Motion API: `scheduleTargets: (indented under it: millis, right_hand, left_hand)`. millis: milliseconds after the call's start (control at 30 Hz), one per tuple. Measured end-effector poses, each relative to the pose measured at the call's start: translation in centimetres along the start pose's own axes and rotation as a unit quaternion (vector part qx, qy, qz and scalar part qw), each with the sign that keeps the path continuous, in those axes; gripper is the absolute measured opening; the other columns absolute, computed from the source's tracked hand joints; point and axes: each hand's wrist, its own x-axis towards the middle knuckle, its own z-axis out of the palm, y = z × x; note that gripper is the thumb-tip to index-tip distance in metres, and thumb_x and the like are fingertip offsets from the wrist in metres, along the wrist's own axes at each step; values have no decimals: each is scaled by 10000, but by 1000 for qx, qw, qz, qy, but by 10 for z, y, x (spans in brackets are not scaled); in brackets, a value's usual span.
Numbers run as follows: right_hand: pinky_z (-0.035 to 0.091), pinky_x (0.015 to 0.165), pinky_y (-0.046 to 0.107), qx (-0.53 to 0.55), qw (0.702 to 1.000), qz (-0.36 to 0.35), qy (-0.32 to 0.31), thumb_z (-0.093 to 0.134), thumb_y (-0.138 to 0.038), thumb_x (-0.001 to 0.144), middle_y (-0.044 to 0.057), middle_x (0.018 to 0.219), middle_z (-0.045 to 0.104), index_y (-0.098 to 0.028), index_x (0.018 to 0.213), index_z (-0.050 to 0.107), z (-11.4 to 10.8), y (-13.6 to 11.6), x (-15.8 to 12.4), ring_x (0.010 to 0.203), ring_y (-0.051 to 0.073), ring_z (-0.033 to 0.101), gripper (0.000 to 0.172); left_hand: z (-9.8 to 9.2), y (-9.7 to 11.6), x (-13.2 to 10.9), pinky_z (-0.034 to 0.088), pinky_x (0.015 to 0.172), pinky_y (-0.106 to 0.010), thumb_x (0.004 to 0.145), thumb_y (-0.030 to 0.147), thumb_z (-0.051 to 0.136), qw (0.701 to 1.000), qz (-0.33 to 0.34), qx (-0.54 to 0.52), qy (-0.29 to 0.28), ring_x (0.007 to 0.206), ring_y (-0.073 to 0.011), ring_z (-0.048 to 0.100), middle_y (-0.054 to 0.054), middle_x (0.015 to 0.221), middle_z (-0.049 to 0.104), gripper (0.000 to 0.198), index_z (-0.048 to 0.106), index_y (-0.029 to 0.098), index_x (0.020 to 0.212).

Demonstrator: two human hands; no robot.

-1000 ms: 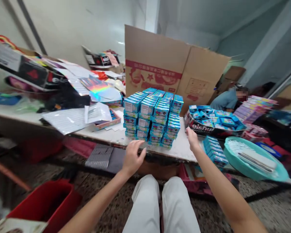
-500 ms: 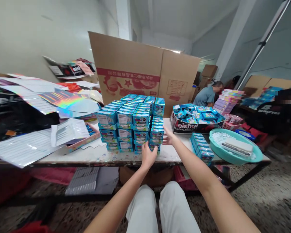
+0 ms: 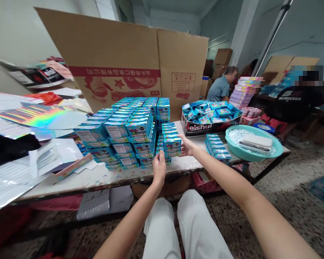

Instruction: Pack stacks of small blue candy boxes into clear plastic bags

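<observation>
Blue candy boxes printed "CARAMELO MACIZO" stand in a large stack [image 3: 121, 135] in front of me on the table. At its right side is a short row of the same boxes [image 3: 172, 144], its front box slightly apart from the stack. My right hand [image 3: 187, 145] presses against the right side of this row, fingers partly hidden behind it. My left hand [image 3: 159, 166] has its fingers together at the row's lower left front corner, by the gap to the stack. The row is held between both hands.
Behind the stack stands a tall cardboard carton [image 3: 118, 46]. To the right are a tray of loose blue boxes [image 3: 199, 128], another short row of boxes [image 3: 217, 149] and a turquoise basin [image 3: 255, 153]. Shiny sheets [image 3: 13, 183] lie left. Two people [image 3: 218, 88] sit beyond.
My view has shifted closer and to the right. My left hand has moved from the stack's front to the row's left corner, and a gap now shows between row and stack.
</observation>
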Motion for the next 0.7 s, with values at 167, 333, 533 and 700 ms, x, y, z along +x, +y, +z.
scheduleTargets:
  millis: [167,333,533,700]
  right_hand:
    - [515,611,282,20,999,-49,3,421,-667,785,50,674,589,-146,842,567,-15,24,-19,618,161,580,544]
    - [511,609,266,69,990,-122,-4,456,-615,786,40,788,665,-194,961,604,-23,44,-52,691,168,614,480]
    - [509,600,251,179,964,-187,62,664,-527,665,-4,936,705,-254,1016,632,-39,115,-139,778,191,647,445]
    - [531,804,355,214,968,-119,55,697,-551,662,59,968,727,-200,962,691,-40,213,-221,890,257,672,461]
  left_hand:
    - [19,31,2,458,898,-376,741,769,443,975,-150,-124,-103,1101,-257,575,-85,1160,649,717,597,221,1177]
    - [23,45,-11,473,838,-334,668,693,610,960,-177,-160,-145,1050,-254,604,-79,1083,687,667,639,199,1116]
    - [5,46,-82,484,882,-335,715,686,577,924,-200,-234,-225,1118,-247,585,-71,1211,627,677,554,250,1232]
    - [2,8,-174,426,1010,-363,687,538,718,910,-236,-249,-233,1221,-266,518,-96,1331,548,754,456,228,1321]
